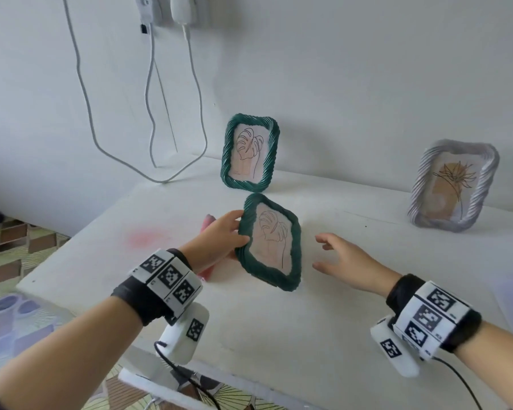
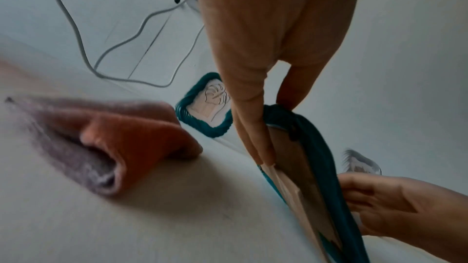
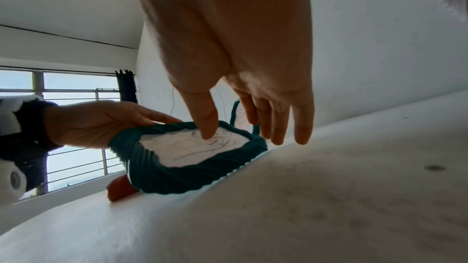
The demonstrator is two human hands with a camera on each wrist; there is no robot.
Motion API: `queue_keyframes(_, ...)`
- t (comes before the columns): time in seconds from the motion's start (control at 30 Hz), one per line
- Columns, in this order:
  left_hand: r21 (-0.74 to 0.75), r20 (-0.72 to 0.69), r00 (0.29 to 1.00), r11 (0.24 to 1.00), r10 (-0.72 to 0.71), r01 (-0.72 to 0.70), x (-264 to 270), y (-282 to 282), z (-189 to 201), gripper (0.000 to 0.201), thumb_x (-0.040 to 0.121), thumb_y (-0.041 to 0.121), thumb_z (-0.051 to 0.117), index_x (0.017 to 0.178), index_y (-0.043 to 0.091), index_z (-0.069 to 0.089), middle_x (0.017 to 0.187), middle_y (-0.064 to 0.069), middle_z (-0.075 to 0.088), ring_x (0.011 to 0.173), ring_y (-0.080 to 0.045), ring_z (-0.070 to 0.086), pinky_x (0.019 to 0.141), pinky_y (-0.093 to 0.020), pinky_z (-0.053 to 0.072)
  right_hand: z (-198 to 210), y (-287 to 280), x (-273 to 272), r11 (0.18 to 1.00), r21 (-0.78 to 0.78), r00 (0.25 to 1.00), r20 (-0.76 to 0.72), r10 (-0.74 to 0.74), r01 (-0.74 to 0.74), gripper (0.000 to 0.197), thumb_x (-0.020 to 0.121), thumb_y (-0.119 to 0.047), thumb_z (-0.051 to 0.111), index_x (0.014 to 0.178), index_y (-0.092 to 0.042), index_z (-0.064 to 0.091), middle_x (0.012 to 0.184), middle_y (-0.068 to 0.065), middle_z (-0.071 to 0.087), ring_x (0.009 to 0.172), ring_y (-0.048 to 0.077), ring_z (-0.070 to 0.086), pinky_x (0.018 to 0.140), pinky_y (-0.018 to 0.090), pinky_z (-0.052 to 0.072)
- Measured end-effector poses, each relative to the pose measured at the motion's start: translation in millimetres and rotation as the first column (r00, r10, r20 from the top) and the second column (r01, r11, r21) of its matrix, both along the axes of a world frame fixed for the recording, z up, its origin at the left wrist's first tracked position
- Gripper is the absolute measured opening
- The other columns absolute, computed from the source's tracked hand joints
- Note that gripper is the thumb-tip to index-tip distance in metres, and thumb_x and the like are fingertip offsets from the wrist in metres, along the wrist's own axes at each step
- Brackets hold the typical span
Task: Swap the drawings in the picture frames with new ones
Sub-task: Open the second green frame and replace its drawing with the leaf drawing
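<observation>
A dark green twisted-rim picture frame [image 1: 269, 243] with a leaf line drawing is tilted up off the white table [image 1: 279, 335]. My left hand [image 1: 238, 229] grips its left edge, thumb on the front rim and fingers [image 2: 253, 127] flat on the brown backing [image 2: 286, 157]. My right hand [image 1: 323, 252] hovers open just right of the frame, fingers spread, apart from it. In the right wrist view my right hand [image 3: 240, 119] hangs over the held frame [image 3: 192, 157]. A second green frame [image 1: 249, 152] with the same drawing stands against the wall.
A silver twisted frame [image 1: 453, 184] with a flower drawing stands at the back right. A folded pink-orange cloth [image 2: 121, 143] lies on the table behind my left hand. White cables [image 1: 160, 143] hang down the wall at the back left. The table's left edge is near my left wrist.
</observation>
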State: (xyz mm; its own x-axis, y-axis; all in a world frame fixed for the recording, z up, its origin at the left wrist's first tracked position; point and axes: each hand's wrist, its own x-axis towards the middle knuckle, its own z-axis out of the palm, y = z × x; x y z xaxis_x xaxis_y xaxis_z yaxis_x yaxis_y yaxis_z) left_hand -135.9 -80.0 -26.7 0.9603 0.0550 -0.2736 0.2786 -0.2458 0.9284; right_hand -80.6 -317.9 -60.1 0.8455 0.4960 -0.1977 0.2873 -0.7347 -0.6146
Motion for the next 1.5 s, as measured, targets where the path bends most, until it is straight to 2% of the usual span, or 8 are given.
queue_keyframes(0.23,-0.06,-0.122,0.991,0.997,-0.053,0.046,19.0,-25.7,-26.8,0.054,0.087,-0.01,0.047,0.136,0.001,0.029,0.118,-0.019,0.052,0.102,-0.028,0.054,0.081,-0.041,0.051,1.0,-26.0,-1.5,0.997,-0.065,1.0,0.007,-0.029,0.029,0.073,0.084,-0.028,0.065,0.144,-0.014,0.025,0.15,0.002,0.03,0.138,0.015,0.028,0.106,0.019,0.022)
queue_keyframes(0.3,0.019,-0.118,0.989,0.995,-0.093,0.096,27.1,-30.6,-33.3,0.053,0.086,-0.01,0.05,0.135,0.0,0.033,0.111,-0.017,0.053,0.099,-0.028,0.056,0.08,-0.038,0.054,-0.8,-31.0,1.9,0.996,-0.093,1.0,0.008,-0.017,0.018,0.077,0.082,-0.028,0.068,0.145,-0.013,0.024,0.153,0.002,0.025,0.14,0.015,0.024,0.111,0.023,0.019)
queue_keyframes(0.43,0.266,-0.034,0.978,0.942,-0.204,0.206,38.4,-39.6,-38.9,0.043,0.083,-0.008,0.055,0.125,-0.004,0.045,0.103,-0.007,0.057,0.082,-0.017,0.058,0.064,-0.015,0.054,-4.8,-36.5,5.7,0.984,-0.177,1.0,0.003,0.0,0.001,0.084,0.082,-0.032,0.068,0.147,-0.011,0.019,0.157,0.002,0.009,0.144,0.017,0.01,0.117,0.028,0.011)
queue_keyframes(0.77,0.652,-0.082,0.938,0.693,-0.337,0.307,46.4,-36.0,-49.4,0.057,0.078,0.021,0.069,0.129,0.012,0.046,0.13,-0.008,0.037,0.118,-0.023,0.039,0.105,-0.041,0.036,-7.5,-38.2,9.4,0.978,-0.209,1.0,0.002,0.0,0.0,0.085,0.083,-0.038,0.065,0.147,-0.009,0.017,0.158,0.001,0.002,0.145,0.018,0.005,0.117,0.029,0.01)
queue_keyframes(0.97,0.752,-0.021,0.921,0.601,-0.388,0.271,42.8,-30.1,-43.1,0.058,0.078,0.025,0.069,0.13,0.017,0.045,0.136,-0.007,0.03,0.125,-0.025,0.026,0.107,-0.037,0.025,-6.6,-35.9,13.0,0.97,-0.243,1.0,0.024,0.009,-0.003,0.082,0.08,-0.036,0.068,0.144,-0.008,0.025,0.157,0.001,0.007,0.143,0.02,0.01,0.117,0.033,0.015)
queue_keyframes(1.17,0.853,-0.04,0.965,0.493,-0.26,0.169,34.5,7.1,-32.9,0.064,0.08,0.033,0.065,0.137,0.026,0.036,0.149,-0.003,0.016,0.131,-0.032,0.02,0.111,-0.042,0.019,-8.9,-36.0,14.9,0.96,-0.278,0.999,0.028,0.032,-0.022,0.081,0.081,-0.036,0.067,0.144,-0.009,0.025,0.157,0.001,0.007,0.142,0.022,0.012,0.116,0.036,0.018)
queue_keyframes(1.33,0.83,-0.1,0.984,0.534,-0.144,0.162,15.5,45.4,-38.8,0.062,0.083,0.033,0.06,0.139,0.025,0.033,0.15,0.0,0.015,0.134,-0.032,0.017,0.111,-0.047,0.025,-11.1,-35.8,16.9,0.952,-0.302,0.997,0.042,0.061,-0.046,0.08,0.082,-0.038,0.065,0.144,-0.008,0.024,0.157,0.003,0.006,0.143,0.023,0.012,0.117,0.034,0.017)
queue_keyframes(1.5,0.787,-0.144,0.963,0.563,-0.229,0.252,9.7,56.3,-50.3,0.061,0.086,0.022,0.055,0.14,0.032,0.028,0.152,0.003,0.013,0.132,-0.033,0.024,0.112,-0.041,0.021,-10.5,-33.5,17.5,0.946,-0.319,0.995,0.057,0.077,-0.055,0.079,0.083,-0.038,0.064,0.144,-0.008,0.024,0.157,0.003,0.005,0.143,0.024,0.013,0.115,0.03,0.016)
